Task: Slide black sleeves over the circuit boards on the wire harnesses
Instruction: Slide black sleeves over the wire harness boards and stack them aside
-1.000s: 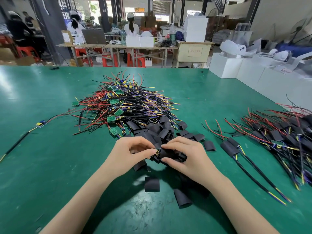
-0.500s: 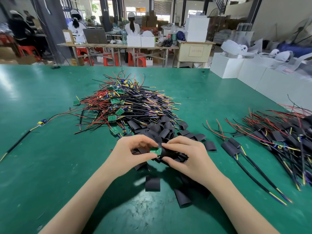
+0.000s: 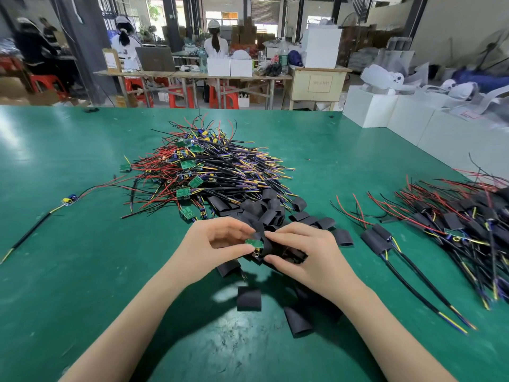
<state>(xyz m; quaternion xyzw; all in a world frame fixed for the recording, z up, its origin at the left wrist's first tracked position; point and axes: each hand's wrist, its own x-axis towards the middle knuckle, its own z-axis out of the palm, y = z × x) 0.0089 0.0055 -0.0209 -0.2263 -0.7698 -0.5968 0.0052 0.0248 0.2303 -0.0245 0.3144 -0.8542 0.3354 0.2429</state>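
Looking down from the head camera, I saw my left hand (image 3: 213, 245) pinching a small green circuit board (image 3: 254, 243) just nearer than the heap of bare red-and-black wire harnesses (image 3: 209, 177). My right hand (image 3: 303, 253) curled around a black flattened tube sleeve (image 3: 268, 248), touching the board's right end, above the green table (image 3: 82, 271).

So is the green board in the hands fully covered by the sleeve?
No, the green board sticks out bare from the black sleeve between both hands.
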